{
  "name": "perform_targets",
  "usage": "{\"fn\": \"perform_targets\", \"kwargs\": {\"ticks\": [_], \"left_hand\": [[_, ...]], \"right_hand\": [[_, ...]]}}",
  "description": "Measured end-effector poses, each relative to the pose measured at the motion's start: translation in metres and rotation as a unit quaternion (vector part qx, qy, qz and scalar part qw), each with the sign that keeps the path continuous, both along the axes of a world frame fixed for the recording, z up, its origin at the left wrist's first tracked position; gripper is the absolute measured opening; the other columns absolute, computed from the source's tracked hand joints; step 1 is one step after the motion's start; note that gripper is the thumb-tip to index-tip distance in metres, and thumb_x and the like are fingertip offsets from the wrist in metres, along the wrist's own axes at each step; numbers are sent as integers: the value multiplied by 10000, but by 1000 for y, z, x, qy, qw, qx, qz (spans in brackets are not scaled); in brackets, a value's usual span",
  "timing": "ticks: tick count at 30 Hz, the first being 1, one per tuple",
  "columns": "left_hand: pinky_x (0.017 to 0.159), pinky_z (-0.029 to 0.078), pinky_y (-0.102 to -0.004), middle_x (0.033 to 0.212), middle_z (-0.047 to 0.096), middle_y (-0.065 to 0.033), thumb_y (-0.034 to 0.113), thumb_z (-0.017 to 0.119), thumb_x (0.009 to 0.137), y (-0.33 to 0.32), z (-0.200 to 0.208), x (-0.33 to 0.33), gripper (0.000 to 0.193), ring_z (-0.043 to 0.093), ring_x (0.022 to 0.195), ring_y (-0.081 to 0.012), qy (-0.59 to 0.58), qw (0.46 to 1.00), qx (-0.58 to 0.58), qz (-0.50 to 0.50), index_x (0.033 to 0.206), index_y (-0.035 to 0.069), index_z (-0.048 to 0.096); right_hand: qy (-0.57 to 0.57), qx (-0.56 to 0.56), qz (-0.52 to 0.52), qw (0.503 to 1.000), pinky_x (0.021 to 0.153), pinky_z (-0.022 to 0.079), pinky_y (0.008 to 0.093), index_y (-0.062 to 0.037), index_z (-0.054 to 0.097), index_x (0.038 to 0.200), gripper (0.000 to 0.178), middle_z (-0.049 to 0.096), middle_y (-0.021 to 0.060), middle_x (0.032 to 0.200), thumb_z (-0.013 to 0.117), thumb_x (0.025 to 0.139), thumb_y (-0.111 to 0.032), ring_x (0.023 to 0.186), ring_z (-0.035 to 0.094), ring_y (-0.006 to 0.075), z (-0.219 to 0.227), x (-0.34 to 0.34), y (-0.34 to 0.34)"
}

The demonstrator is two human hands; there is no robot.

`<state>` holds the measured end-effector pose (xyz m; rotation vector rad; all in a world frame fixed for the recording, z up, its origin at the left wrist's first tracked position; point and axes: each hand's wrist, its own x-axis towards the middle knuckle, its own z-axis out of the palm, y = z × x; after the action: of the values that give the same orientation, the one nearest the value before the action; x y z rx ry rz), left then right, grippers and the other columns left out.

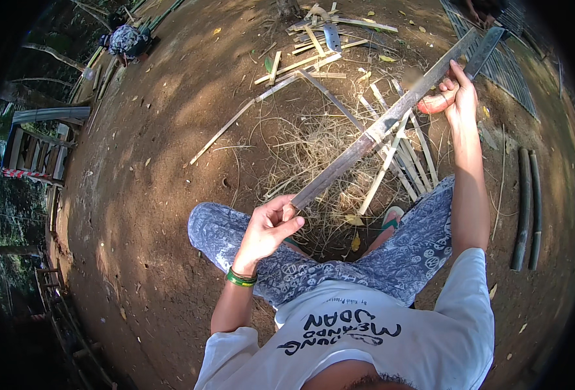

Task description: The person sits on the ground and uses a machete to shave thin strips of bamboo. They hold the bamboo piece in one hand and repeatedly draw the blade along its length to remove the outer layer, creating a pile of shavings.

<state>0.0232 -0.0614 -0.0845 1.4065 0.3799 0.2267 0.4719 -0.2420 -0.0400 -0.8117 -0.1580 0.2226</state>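
Note:
A long split bamboo strip (346, 161) slants up and to the right across the view, with a node ring about midway. My left hand (266, 227) is closed round its near end, thumb along it. My right hand (460, 96) grips the reddish wooden handle of a machete (483, 53), whose dark blade points away to the upper right. The blade lies beside the strip's far end, and the right fingers rest close against the strip; whether they pinch it too, I cannot tell.
Pale shavings (320, 146) and several cut bamboo strips (408, 159) lie on the dirt before my legs. More slats and a blue-grey blade (332, 38) are beyond. Two dark poles (523, 208) lie at right, near a slatted mat (495, 62). Another person (129, 42) is far left.

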Motion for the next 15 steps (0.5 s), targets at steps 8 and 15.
{"fn": "perform_targets", "kwargs": {"ticks": [8,15], "left_hand": [[513,241,-215,649,465,101,224,614,1007,11,5,5,233,324,577,-10,80,973,146,160,926,20,693],[569,303,-213,733,462,64,212,572,1034,41,-21,2,267,383,652,-25,33,921,209,328,852,24,621]], "right_hand": [[-7,31,-32,999,521,437,292,25,592,1025,206,570,72,839,724,879,-37,579,493,122,-9,35,-31],[17,74,-205,976,517,461,317,-19,573,931,132,576,65,782,698,900,-46,581,518,152,-2,66,-90]]}}
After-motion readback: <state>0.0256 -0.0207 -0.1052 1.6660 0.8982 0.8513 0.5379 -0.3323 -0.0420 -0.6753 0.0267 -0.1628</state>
